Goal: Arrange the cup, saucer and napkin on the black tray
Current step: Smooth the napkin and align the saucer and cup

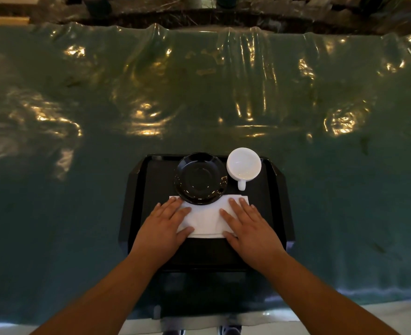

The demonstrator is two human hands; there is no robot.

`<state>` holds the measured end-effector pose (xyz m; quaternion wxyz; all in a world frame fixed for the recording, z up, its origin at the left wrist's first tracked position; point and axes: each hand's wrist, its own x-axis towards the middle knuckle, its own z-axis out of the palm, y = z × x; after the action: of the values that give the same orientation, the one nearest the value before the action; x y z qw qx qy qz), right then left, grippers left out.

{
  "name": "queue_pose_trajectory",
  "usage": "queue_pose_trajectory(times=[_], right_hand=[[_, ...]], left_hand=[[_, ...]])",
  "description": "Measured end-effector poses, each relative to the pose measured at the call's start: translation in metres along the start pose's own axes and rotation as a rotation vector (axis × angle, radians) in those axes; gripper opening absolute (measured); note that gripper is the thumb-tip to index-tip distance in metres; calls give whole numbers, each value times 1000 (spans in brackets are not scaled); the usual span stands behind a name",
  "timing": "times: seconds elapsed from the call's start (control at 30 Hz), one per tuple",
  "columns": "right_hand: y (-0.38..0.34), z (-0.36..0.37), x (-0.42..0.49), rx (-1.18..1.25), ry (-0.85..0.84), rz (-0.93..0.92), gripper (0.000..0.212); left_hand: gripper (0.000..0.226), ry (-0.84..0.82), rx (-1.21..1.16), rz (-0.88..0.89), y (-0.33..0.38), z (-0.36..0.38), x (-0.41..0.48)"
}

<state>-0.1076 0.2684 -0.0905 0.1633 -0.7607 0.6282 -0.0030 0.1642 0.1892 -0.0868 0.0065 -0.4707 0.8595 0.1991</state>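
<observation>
A black tray lies on the table near its front edge. On it stands a black saucer at the back middle, its near rim overlapping a folded white napkin. An empty white cup stands upright right of the saucer, its handle pointing toward me. My left hand lies flat on the napkin's left end with fingers spread. My right hand lies flat on the napkin's right end, fingers spread too. Neither hand grips anything.
The table is covered by a green cloth under wrinkled clear plastic that reflects lamps. Dark furniture runs along the far edge. A pale floor and shoe tips show below the table's front edge.
</observation>
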Motion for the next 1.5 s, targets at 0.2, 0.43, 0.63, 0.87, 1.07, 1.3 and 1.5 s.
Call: queue_pose_trajectory(times=[0.2, 0.43, 0.63, 0.87, 1.07, 1.3, 1.5], right_hand=[[7, -6, -9, -73, 131, -156, 36], [9, -15, -8, -95, 117, -198, 24], [5, -21, -5, -37, 117, -149, 15], [2, -16, -9, -12, 181, -196, 15], [6, -15, -11, -66, 159, -262, 16], [3, -18, -12, -20, 122, -184, 23], [2, -11, -9, 28, 55, -10, 64]], left_hand=[[54, 38, 103, 179, -4, 1, -8], [33, 166, 117, 313, -2, -2, -6], [19, 153, 80, 215, 7, -8, -7], [18, 168, 60, 236, 8, -2, -10], [27, 154, 42, 248, 1, 3, -10], [45, 81, 49, 173, 4, 2, -11], [60, 101, 53, 38, 7, -2, -9]])
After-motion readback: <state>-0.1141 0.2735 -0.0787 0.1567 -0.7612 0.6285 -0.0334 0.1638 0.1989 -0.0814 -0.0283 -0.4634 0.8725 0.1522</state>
